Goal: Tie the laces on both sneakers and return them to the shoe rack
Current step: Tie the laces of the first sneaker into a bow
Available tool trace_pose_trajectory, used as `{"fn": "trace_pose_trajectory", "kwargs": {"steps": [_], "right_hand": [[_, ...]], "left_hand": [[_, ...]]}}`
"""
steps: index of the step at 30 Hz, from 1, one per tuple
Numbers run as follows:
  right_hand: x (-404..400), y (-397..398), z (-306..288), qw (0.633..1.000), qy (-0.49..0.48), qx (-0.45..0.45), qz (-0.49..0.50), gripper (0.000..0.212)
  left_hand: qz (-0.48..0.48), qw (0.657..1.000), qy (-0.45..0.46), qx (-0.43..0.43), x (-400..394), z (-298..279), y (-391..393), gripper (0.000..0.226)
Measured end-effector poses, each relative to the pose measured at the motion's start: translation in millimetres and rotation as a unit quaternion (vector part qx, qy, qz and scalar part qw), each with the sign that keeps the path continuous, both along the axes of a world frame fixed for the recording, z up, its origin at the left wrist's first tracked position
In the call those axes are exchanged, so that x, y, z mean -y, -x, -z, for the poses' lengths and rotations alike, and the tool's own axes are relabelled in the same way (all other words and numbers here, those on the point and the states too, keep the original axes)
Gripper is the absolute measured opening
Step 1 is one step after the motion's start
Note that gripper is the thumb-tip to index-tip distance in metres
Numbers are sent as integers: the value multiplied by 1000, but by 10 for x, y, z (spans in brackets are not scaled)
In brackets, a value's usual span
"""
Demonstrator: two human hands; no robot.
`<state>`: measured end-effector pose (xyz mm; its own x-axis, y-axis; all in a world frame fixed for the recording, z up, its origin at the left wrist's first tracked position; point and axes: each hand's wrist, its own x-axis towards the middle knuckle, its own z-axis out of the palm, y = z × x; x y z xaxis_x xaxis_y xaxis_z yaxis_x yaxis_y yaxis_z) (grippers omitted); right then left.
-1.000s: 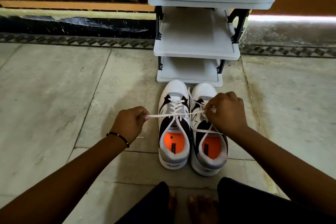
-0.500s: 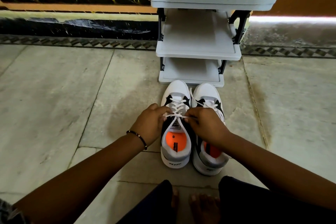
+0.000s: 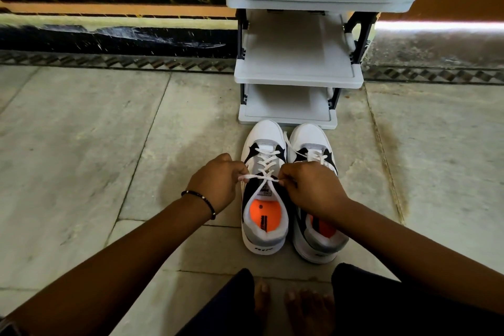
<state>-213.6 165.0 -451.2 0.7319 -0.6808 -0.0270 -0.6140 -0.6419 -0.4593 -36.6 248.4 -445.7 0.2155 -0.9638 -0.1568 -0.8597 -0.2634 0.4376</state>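
Observation:
Two white, black and grey sneakers with orange insoles stand side by side on the floor, toes toward the grey shoe rack point(image 3: 297, 79). My left hand point(image 3: 215, 181) and my right hand point(image 3: 311, 188) each pinch an end of the white lace point(image 3: 259, 178) over the tongue of the left sneaker point(image 3: 264, 144). The lace runs short and taut between my fingers. My right hand covers part of the right sneaker point(image 3: 311, 142), whose lace lies loose across its top.
The rack has three grey shelves and stands against a striped wall. Grey stone floor tiles spread to both sides. My bare feet point(image 3: 294, 305) and dark trouser legs are at the bottom edge, just behind the sneakers' heels.
A second ago my hands were wide apart, pulling the lace ends out sideways. They have come together over the left sneaker's tongue and now hold the lace close.

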Motion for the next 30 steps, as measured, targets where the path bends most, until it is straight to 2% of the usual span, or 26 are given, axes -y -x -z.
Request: {"fn": "trace_pose_trajectory", "kwargs": {"steps": [6, 11, 14, 17, 20, 23, 26, 30], "right_hand": [[18, 34, -32, 999, 37, 4, -11, 14], [33, 53, 33, 999, 32, -17, -23, 14], [37, 77, 45, 999, 20, -13, -24, 13], [51, 89, 19, 999, -6, -15, -36, 12], [54, 75, -40, 997, -63, 23, -25, 12], [25, 8, -130, 988, -149, 50, -7, 13], [-17, -78, -238, 943, -293, 140, 70, 18], [-71, -155, -275, 795, -497, 297, 179, 18]], "left_hand": [[-3, 1000, 24, -13, 46, -2, -6, 18], [22, 1000, -2, 10, -31, 110, -42, 18], [42, 999, 3, -5, -62, 146, -73, 18], [54, 993, 19, -105, -121, 150, -116, 21], [59, 987, 41, -146, -166, 136, -96, 27], [-2, 967, 83, -239, -163, 137, 0, 30], [-85, 918, 99, -375, -130, 84, 133, 26], [-101, 866, 128, -472, -127, 49, 318, 27]]}}
